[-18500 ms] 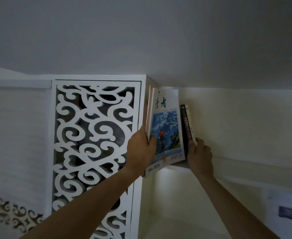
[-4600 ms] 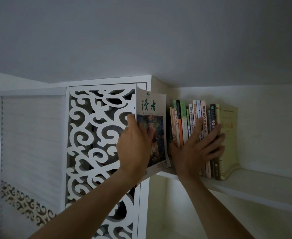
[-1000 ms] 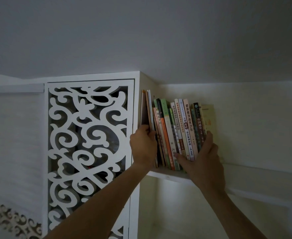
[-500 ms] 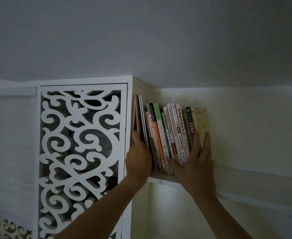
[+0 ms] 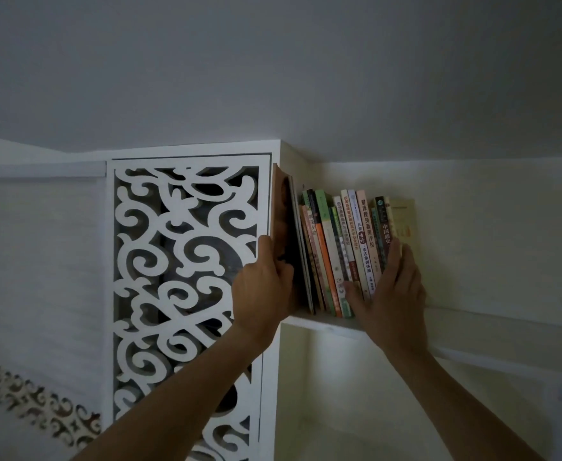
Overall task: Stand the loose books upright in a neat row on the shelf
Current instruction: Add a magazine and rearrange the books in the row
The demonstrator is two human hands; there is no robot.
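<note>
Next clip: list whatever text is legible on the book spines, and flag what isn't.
"中国通史": dark spine near the row's right end.
"健康瘦身蔬果汁": large characters down the pink spine; the last ones are unsure, and the smaller print below is blurred.
Cream book at the far right: red cover characters, too blurred to read.
The other spines, and the thin magazines at the left: print too small or dark to read.

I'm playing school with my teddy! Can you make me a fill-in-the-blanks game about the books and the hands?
1. The row of books stands on a white ____.
2. The left hand holds the thin magazines at the ____ end of the row.
3. The right hand presses its fingers flat against the books' ____.
4. The carved panel beside the books is coloured ____.

Missing words: shelf; left; spines; white
</note>
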